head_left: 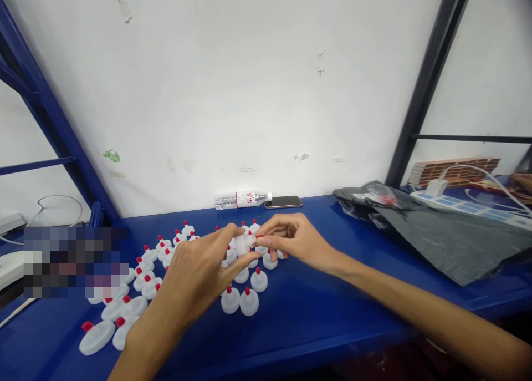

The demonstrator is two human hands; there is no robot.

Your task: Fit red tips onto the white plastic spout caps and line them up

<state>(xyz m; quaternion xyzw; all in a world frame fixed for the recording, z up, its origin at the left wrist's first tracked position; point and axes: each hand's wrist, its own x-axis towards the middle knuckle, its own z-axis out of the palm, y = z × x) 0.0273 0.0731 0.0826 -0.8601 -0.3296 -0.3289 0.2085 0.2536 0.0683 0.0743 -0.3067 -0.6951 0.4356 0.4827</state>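
Observation:
My left hand [203,259] holds a small translucent white plastic bottle [242,244] between thumb and fingers, tilted with its neck toward the right. At that neck, the fingertips of my right hand [295,239] pinch a small red cap [259,238]; whether it sits fully on the neck is hidden by the fingers. Several similar squat bottles with red caps stand on the blue table [307,309], under and around both hands. Two of them, a front bottle [249,301] and its neighbour [230,300], touch side by side. Another group, with a bottle [97,338] nearest me, spreads to the left.
A clear water bottle [226,202] lies by the wall beside a phone [284,202]. Dark plastic bags [440,242] cover the right side, near a power strip [477,203]. Metal posts [428,87] rise at both sides. Part of the left is pixelated.

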